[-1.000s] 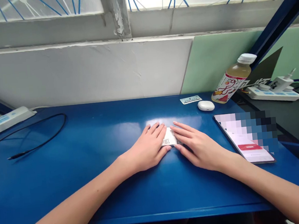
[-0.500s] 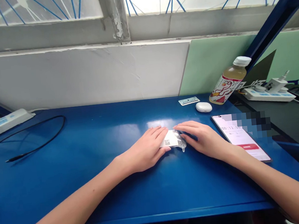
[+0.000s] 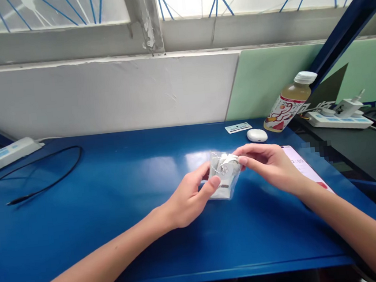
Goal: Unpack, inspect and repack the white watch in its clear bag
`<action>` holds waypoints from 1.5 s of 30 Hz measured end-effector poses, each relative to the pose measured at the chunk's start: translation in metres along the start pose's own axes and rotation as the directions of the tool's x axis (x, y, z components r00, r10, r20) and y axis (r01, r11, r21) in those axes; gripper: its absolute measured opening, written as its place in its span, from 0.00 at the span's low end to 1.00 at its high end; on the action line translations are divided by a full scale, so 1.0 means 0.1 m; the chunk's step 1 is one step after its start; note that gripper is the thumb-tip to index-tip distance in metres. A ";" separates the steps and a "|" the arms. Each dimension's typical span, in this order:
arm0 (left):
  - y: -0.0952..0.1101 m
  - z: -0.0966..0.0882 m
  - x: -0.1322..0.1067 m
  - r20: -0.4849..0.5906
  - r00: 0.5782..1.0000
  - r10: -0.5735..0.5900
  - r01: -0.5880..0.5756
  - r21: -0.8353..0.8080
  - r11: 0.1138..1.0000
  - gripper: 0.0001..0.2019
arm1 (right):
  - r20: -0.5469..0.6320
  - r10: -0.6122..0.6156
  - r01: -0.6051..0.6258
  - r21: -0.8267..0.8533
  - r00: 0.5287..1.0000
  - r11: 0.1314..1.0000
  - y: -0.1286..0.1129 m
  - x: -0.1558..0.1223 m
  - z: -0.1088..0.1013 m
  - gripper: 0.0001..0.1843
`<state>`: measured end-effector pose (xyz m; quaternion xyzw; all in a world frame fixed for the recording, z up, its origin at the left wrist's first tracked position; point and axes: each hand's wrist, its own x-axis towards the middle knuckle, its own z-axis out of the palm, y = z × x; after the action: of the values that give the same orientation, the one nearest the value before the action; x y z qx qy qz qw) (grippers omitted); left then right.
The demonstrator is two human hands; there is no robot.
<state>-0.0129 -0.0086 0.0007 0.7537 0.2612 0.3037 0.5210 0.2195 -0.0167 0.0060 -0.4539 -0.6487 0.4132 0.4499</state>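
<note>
Between near and far edges of the table [image 3: 128,177], left hand [image 3: 189,198] and right hand [image 3: 273,167] pinch a clear pouch [image 3: 223,182] by side and top corner: likely light, slippery film, best edge-gripped; contents unclear.

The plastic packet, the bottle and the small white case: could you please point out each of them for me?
Plastic packet [image 3: 225,177]: head view, on the middle of its front.
Bottle [image 3: 287,105]: head view, on its label.
Small white case [image 3: 257,135]: head view, mid-shell.

Plain blue table [image 3: 186,256], clear-and-white packet [image 3: 226,178]
</note>
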 end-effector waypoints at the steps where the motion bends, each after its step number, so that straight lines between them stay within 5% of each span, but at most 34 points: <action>1: -0.01 0.00 0.01 -0.037 0.999 -0.038 0.039 0.016 0.999 0.19 | -0.005 0.023 -0.023 -0.006 1.000 1.000 0.01 0.01 0.00 0.11; 7: -0.17 0.01 0.06 -0.238 0.957 -0.167 0.204 0.139 0.969 0.17 | 0.007 0.069 -0.069 -0.085 0.998 0.994 0.09 0.05 0.05 0.16; 19: -0.21 -0.12 0.10 -0.308 0.928 -0.211 0.251 0.096 0.963 0.19 | -0.040 0.063 -0.072 -0.277 0.997 0.958 0.23 0.08 0.00 0.21; 26: -0.22 -0.19 0.10 -0.283 0.948 -0.147 0.234 0.300 0.925 0.10 | 0.009 0.022 -0.012 -0.607 1.000 0.795 0.29 0.08 -0.05 0.17; 32: -0.25 -0.20 0.08 -0.211 0.974 -0.083 0.188 0.550 0.814 0.06 | 0.061 -0.100 0.105 -0.843 0.993 0.527 0.29 0.04 -0.12 0.16; 38: -0.32 -0.24 0.07 -0.201 0.979 -0.019 0.145 0.632 0.761 0.07 | 0.444 -0.093 0.398 -0.666 0.891 0.631 0.13 -0.01 -0.24 0.43; 41: -0.32 -0.26 0.08 -0.210 0.977 -0.021 0.150 0.623 0.767 0.07 | 0.491 -0.093 0.434 -0.645 0.866 0.629 0.15 -0.02 -0.19 0.48; 45: -0.30 -0.28 0.11 -0.234 0.971 -0.052 0.181 0.574 0.798 0.07 | 0.433 -0.103 0.393 -0.661 0.896 0.639 0.22 -0.02 -0.13 0.46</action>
<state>-0.0286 0.0264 -0.0176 0.8250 0.4414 0.2510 0.2480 0.2368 -0.0113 -0.0117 -0.4178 -0.8859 0.1255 0.1576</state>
